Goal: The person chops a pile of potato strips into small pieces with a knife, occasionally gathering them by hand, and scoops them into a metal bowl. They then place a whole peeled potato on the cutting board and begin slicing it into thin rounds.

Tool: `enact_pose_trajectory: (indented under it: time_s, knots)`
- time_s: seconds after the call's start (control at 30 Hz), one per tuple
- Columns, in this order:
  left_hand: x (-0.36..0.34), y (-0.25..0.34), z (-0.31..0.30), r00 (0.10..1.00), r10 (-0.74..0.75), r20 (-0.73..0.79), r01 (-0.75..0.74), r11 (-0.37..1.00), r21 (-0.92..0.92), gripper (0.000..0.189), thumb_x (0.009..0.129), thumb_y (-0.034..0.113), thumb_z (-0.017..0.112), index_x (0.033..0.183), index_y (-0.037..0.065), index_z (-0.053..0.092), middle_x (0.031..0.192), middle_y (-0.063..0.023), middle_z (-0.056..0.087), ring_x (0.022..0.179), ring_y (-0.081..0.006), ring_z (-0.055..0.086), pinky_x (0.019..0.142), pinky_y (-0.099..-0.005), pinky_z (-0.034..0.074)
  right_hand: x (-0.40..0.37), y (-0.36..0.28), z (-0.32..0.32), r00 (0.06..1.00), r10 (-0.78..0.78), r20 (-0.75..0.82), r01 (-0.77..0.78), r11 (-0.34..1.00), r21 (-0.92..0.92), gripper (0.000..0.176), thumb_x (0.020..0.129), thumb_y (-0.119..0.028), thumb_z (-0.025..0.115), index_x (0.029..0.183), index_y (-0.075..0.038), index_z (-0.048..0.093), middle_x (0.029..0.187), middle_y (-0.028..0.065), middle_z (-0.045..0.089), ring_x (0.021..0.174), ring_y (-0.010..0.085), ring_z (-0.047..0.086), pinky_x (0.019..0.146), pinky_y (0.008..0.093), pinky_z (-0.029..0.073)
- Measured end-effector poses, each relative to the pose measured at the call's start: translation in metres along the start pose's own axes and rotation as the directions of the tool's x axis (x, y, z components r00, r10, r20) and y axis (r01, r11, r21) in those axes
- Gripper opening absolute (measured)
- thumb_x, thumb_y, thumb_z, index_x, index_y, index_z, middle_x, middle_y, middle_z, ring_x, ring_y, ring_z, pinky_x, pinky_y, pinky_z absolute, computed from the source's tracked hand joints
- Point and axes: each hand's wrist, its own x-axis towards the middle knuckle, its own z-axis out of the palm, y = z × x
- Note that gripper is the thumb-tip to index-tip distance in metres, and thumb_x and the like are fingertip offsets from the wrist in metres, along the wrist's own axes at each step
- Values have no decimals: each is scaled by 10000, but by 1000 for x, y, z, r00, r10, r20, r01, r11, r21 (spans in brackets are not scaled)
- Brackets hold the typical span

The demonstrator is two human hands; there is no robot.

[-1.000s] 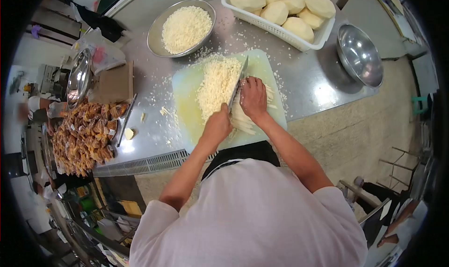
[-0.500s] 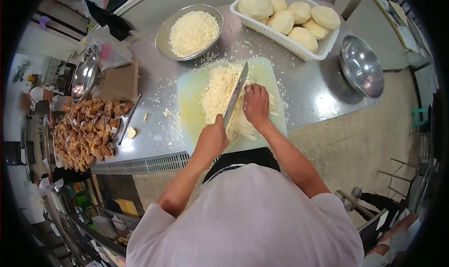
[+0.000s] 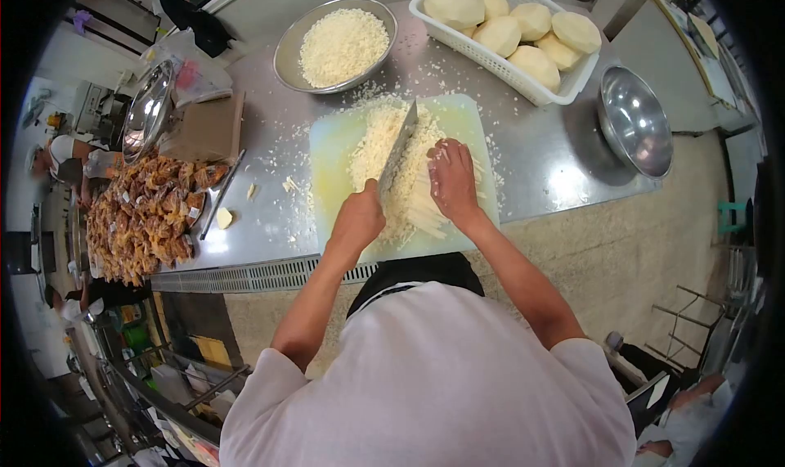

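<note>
My left hand is wrapped round the handle of a broad knife, whose blade stands over a heap of finely chopped pale vegetable. The heap lies on a whitish-green cutting board. To the right of the blade, my right hand rests on pale cut strips, its fingers bent with small gaps between some of them. Whether it grips any strips is hidden beneath the palm. Small chopped bits are scattered on the metal table around the board.
Behind the board stands a metal bowl of chopped bits. A white basket holds several peeled round vegetables, with an empty metal bowl to its right. Brown packaged items are piled at the left. Other people are at the far left and lower right.
The knife and my left hand have moved left, away from my right hand. My right hand's fingers have spread a little. The view has shifted slightly.
</note>
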Motion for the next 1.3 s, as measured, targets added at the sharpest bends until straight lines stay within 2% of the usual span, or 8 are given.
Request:
enact_pose_trajectory:
  time_s: [0.17, 0.43, 0.6, 0.73, 0.83, 1.03, 1.1, 1.3]
  knots:
    - [-30, 16, 4, 999, -10, -49, 7, 998, -70, 304, 802, 1, 514, 1088, -70, 445, 687, -311, 576, 684, -471, 592, 621, -518, 460, -20, -7, 14, 995, 64, 71, -61, 997, -49, 253, 770, -38, 554, 1021, -25, 586, 1106, 169, 491, 1074, 359, 433, 941, 491, 329]
    - [-50, 35, -17, 996, -47, 77, 54, 994, -91, 194, 786, -18, 504, 964, -64, 441, 680, -321, 579, 666, -474, 596, 613, -531, 464, -30, -1, 32, 998, 28, 63, -18, 987, -159, 287, 778, -70, 568, 1062, -43, 604, 1160, 176, 494, 1100, 368, 427, 940, 502, 322]
    - [-2, 11, 51, 997, 78, -28, -81, 990, -116, 200, 831, 34, 515, 984, -73, 441, 685, -288, 579, 691, -475, 587, 621, -509, 460, -31, 0, 34, 997, 23, 69, -10, 983, -182, 296, 770, -75, 577, 1063, -58, 608, 1168, 176, 498, 1104, 371, 426, 943, 505, 320]
    - [-36, 37, -8, 998, -12, 60, 17, 996, -84, 202, 824, 32, 522, 980, -61, 434, 688, -287, 583, 696, -470, 590, 616, -510, 459, -30, 1, 33, 995, 33, 89, -18, 987, -162, 301, 771, -88, 581, 1070, -69, 610, 1174, 167, 494, 1114, 371, 423, 946, 506, 318]
    - [-44, 29, 29, 998, -63, -1, 62, 994, -91, 196, 828, 30, 521, 987, -49, 439, 694, -284, 585, 702, -473, 589, 620, -509, 458, -32, -2, 30, 993, 69, 92, -54, 985, -165, 302, 773, -90, 579, 1073, -78, 612, 1174, 158, 490, 1119, 368, 421, 943, 506, 319]
    - [-23, 37, 13, 999, 38, -20, -40, 994, -99, 223, 851, 28, 505, 1031, -69, 414, 717, -332, 579, 717, -490, 588, 634, -528, 450, -31, -3, 28, 991, 58, 120, -37, 985, -170, 302, 786, -90, 575, 1085, -84, 612, 1170, 146, 492, 1116, 367, 423, 934, 505, 322]
    - [-50, 44, 3, 990, -112, 80, 122, 982, -141, 227, 856, 33, 510, 1029, -69, 403, 724, -325, 583, 729, -485, 593, 630, -528, 450, -31, -2, 29, 989, 77, 126, -52, 980, -194, 300, 789, -88, 573, 1086, -83, 611, 1168, 145, 493, 1113, 368, 424, 932, 505, 324]
    - [-16, 24, 42, 999, -13, -32, 6, 981, -196, 212, 854, 37, 507, 998, -74, 398, 690, -304, 581, 710, -475, 595, 604, -510, 456, -32, -1, 27, 996, 59, 70, -49, 989, -141, 308, 780, -81, 578, 1087, -81, 600, 1144, 146, 499, 1089, 365, 440, 930, 496, 321]
